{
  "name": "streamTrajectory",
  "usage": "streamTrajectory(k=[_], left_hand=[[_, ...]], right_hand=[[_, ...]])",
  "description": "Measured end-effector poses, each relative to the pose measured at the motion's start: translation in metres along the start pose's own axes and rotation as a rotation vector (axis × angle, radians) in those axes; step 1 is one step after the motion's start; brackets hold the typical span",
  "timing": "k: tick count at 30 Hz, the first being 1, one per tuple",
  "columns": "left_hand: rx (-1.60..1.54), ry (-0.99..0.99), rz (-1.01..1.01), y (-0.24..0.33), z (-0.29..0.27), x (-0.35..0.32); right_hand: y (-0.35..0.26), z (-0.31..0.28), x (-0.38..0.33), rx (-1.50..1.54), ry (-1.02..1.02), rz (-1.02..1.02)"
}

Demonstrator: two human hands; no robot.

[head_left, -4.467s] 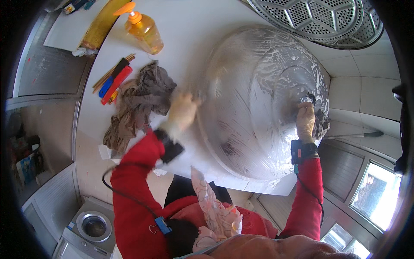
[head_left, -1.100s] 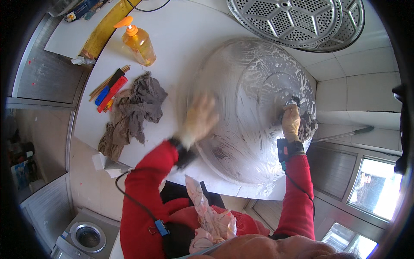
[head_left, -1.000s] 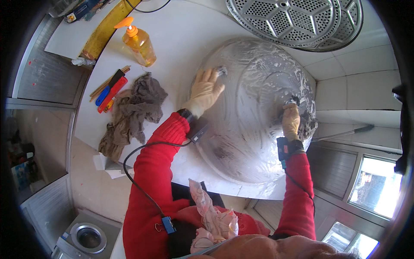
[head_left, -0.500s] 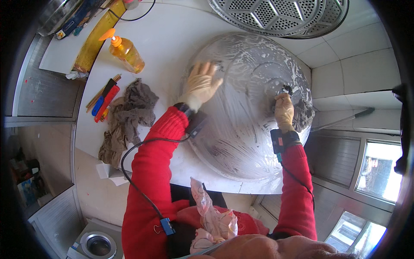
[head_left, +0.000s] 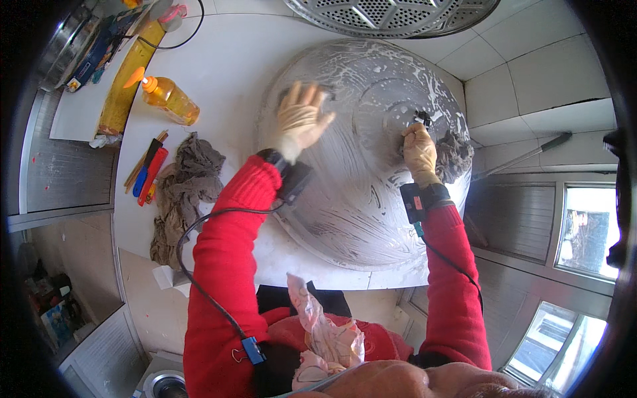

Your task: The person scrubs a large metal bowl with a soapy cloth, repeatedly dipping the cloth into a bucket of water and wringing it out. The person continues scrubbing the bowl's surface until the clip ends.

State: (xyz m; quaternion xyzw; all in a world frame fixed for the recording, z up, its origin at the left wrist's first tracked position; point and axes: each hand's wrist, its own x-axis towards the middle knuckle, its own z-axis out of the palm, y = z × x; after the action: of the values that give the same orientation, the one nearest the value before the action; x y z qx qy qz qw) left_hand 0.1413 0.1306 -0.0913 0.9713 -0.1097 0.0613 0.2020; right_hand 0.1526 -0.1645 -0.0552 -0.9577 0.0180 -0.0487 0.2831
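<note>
A large round metal lid, streaked with white suds, lies on the white table. My left hand, in a pale glove, is pressed flat on the lid's left part, fingers stretched out. A small greyish thing shows by its fingertips; its kind is hidden. Near the lid's raised centre my gloved right hand is closed around the lid's handle, whose dark end sticks out beyond the fingers. A bunched grey cloth rests on the lid just right of that hand.
An orange pump bottle lies tilted at the left. Below it are red and blue-handled tools and a crumpled grey-brown rag. Perforated metal steamer plates stand at the back. A tiled wall borders the right; cables run along both sleeves.
The whole view has shifted and turned slightly. My left hand has slid a little to the right across the lid. My right hand keeps its hold at the centre.
</note>
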Motion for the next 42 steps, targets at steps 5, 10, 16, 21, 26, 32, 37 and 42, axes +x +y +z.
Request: streamTrajectory(k=[5,10,16,21,26,32,37,42], left_hand=[[-0.287,-0.304,0.396,0.116,0.014,-0.083],[-0.189,-0.19,0.39,0.095,-0.009,-0.146],[-0.071,0.18,-0.1,0.01,-0.004,-0.079],[-0.165,0.079,0.054,0.074,0.043,-0.216],[-0.27,0.231,-0.187,0.018,0.027,-0.165],[-0.144,0.238,-0.1,-0.014,0.029,-0.12],[-0.356,0.157,-0.033,0.038,0.056,-0.226],[-0.458,0.245,-0.348,-0.028,0.021,-0.12]], right_hand=[[0.001,0.0,0.001,-0.069,-0.002,-0.007],[0.004,0.001,0.001,-0.033,-0.036,0.026],[0.008,0.003,0.002,0.006,-0.012,0.0],[0.009,0.003,0.001,0.03,0.024,-0.128],[0.01,0.002,0.001,0.049,-0.007,-0.073],[0.01,0.002,0.001,0.007,0.034,-0.167],[0.008,0.002,0.001,0.008,0.052,-0.186],[0.006,0.001,0.0,-0.032,0.001,-0.106]])
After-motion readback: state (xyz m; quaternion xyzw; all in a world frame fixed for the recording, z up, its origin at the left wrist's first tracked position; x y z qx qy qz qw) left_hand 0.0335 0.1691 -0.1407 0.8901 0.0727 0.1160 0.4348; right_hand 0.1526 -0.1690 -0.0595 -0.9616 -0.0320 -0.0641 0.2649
